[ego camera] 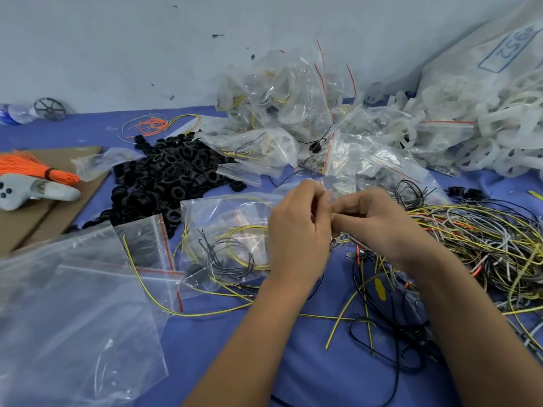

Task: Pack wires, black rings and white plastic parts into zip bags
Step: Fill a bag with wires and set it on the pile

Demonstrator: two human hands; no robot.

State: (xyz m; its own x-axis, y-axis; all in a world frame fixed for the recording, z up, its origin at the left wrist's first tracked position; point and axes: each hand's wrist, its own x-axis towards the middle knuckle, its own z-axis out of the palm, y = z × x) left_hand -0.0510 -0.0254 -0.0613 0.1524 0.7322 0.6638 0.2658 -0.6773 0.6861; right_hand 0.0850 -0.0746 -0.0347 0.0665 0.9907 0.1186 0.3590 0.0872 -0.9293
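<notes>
We see our left hand (298,227) and right hand (373,218) meeting at the fingertips above a blue table (264,362), both pinching the top edge of a zip bag (226,239) that holds yellow and black wires. A heap of black rings (167,174) lies behind it, a tangle of loose wires (476,245) on the right, filled bags (282,113) and white plastic parts (476,133) near the wall

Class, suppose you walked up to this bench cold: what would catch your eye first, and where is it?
Probably the two hands, left hand and right hand, pinching a zip bag at centre. Next, the heap of black rings behind-left, and the tangled wires on the right.
</notes>
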